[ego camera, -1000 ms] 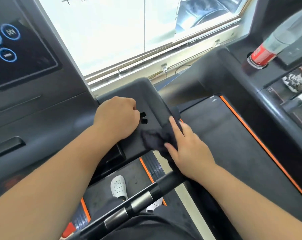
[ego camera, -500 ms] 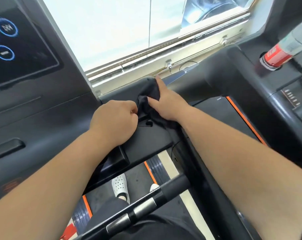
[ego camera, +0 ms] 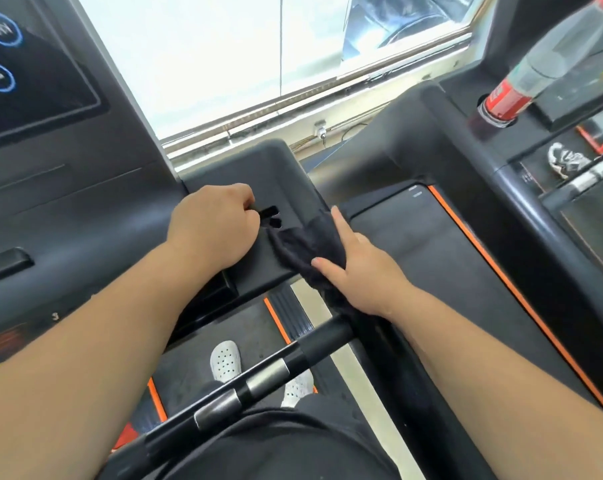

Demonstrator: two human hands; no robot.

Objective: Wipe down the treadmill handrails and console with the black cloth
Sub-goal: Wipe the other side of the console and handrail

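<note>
The black cloth [ego camera: 303, 247] lies bunched on the right part of the treadmill's flat side handrail panel [ego camera: 258, 168]. My right hand [ego camera: 362, 271] holds the cloth against the panel's right edge, thumb and index finger stretched over it and the other fingers hidden round the edge. My left hand [ego camera: 213, 230] rests on the same panel as a fist, just left of two small slots, with nothing visible in it. The console [ego camera: 33, 98] with blue ring buttons fills the upper left.
A black crossbar with silver grip sensors [ego camera: 265, 372] runs diagonally below my arms. My white perforated shoes [ego camera: 225, 360] stand on the belt underneath. A neighbouring treadmill's orange-edged belt [ego camera: 414, 254] lies to the right, with a red-labelled bottle [ego camera: 507, 95] in its cup holder. A window is ahead.
My right hand has dragged the cloth back from the far end of the panel toward me along its right edge. My left fist has stayed in place.
</note>
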